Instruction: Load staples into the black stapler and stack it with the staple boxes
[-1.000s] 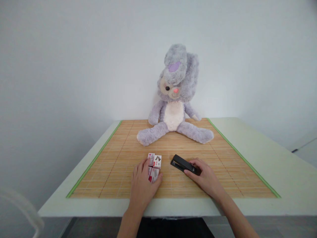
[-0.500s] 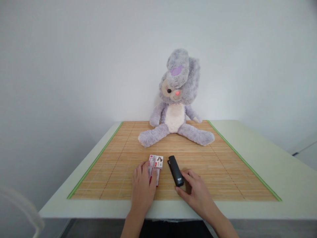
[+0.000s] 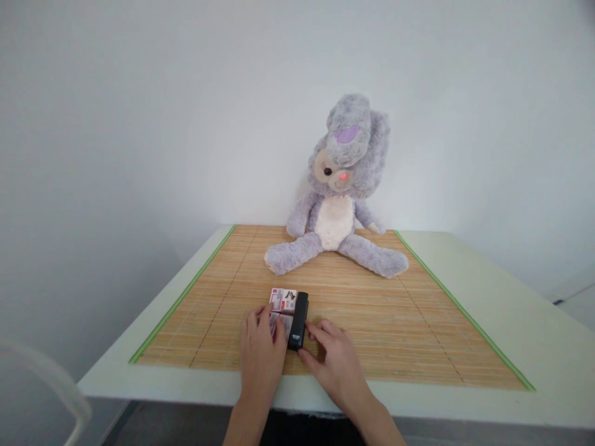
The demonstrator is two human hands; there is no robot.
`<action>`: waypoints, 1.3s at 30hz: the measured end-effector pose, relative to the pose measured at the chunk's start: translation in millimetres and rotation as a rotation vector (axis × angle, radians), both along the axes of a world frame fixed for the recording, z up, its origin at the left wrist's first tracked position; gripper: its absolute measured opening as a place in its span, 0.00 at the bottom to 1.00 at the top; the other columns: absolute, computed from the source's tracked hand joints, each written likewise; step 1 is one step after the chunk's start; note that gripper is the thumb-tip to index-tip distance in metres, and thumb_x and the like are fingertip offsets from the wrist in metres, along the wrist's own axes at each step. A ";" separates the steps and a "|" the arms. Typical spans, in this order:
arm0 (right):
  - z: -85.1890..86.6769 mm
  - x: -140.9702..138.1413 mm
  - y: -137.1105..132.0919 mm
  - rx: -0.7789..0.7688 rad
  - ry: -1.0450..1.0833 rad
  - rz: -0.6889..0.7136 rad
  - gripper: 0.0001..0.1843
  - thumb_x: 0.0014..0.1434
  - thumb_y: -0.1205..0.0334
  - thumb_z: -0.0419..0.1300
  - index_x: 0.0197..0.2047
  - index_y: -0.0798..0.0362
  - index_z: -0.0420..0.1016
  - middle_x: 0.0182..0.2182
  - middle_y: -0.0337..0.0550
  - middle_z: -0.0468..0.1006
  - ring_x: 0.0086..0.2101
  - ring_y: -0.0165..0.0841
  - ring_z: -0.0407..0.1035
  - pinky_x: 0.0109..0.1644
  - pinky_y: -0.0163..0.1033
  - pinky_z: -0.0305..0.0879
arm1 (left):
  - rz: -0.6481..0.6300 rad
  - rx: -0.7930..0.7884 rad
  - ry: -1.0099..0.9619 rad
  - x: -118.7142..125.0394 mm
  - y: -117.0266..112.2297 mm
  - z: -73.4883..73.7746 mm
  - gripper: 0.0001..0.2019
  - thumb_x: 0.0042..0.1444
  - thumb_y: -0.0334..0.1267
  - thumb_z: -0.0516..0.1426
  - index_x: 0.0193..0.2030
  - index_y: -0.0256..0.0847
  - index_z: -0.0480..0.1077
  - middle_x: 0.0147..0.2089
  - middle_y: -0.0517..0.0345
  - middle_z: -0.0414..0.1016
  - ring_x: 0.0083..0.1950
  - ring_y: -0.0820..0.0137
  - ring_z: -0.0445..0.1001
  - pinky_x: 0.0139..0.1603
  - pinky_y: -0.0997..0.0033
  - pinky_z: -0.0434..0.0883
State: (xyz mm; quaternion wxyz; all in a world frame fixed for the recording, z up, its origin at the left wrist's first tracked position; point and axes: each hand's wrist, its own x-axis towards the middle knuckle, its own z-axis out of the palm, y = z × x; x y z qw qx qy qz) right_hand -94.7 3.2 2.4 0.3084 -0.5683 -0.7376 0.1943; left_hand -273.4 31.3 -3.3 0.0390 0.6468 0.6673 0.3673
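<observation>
A black stapler (image 3: 299, 319) lies on the bamboo mat (image 3: 395, 316), pressed against the right side of a few small red-and-white staple boxes (image 3: 282, 300). My right hand (image 3: 335, 362) touches the stapler's near end with thumb and fingertips, fingers loosely apart. Resting flat over the nearer boxes is my left hand (image 3: 261, 353), its fingers stretched forward on them.
A grey plush rabbit (image 3: 338, 198) sits at the far side of the mat against the white wall. The mat covers a pale green table (image 3: 511, 310). A white curved chair edge (image 3: 51, 384) shows at the lower left.
My right hand turned the stapler from slanted to lengthwise and slid it left until it met the boxes. My left hand stayed on the boxes. The view shifted slightly left.
</observation>
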 end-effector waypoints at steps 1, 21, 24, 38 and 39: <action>1.2 -2.5 1.1 -0.006 -0.005 0.006 0.28 0.57 0.61 0.70 0.60 0.42 0.76 0.43 0.42 0.78 0.46 0.43 0.72 0.51 0.47 0.64 | 0.011 0.004 0.006 -2.8 0.1 -0.3 0.18 0.69 0.40 0.51 0.61 0.40 0.72 0.55 0.46 0.72 0.59 0.55 0.70 0.62 0.49 0.69; 19.3 -62.0 22.7 0.007 -0.090 0.095 0.26 0.61 0.53 0.69 0.61 0.38 0.75 0.45 0.39 0.78 0.48 0.39 0.71 0.51 0.41 0.60 | 0.137 0.016 0.105 -84.8 10.1 -13.3 0.20 0.67 0.48 0.52 0.60 0.42 0.72 0.54 0.47 0.72 0.57 0.54 0.72 0.61 0.50 0.70; 18.6 -66.0 24.9 0.012 -0.087 0.100 0.25 0.60 0.52 0.70 0.61 0.38 0.75 0.45 0.39 0.78 0.48 0.40 0.71 0.51 0.42 0.61 | 0.131 0.010 0.102 -91.4 10.9 -15.4 0.21 0.66 0.48 0.52 0.60 0.42 0.71 0.53 0.48 0.72 0.56 0.54 0.72 0.61 0.50 0.70; 15.4 -68.0 25.8 0.008 -0.098 0.092 0.27 0.60 0.47 0.70 0.61 0.37 0.76 0.44 0.41 0.77 0.47 0.41 0.71 0.52 0.43 0.62 | 0.148 0.000 0.085 -95.5 13.3 -19.4 0.22 0.67 0.49 0.51 0.61 0.41 0.71 0.53 0.47 0.72 0.56 0.53 0.71 0.61 0.48 0.70; 15.4 -68.1 25.8 0.007 -0.096 0.092 0.26 0.60 0.47 0.70 0.61 0.37 0.77 0.44 0.41 0.77 0.47 0.41 0.71 0.52 0.43 0.62 | 0.145 -0.002 0.083 -95.6 13.4 -19.2 0.22 0.67 0.49 0.50 0.61 0.41 0.71 0.53 0.47 0.72 0.57 0.53 0.71 0.61 0.48 0.69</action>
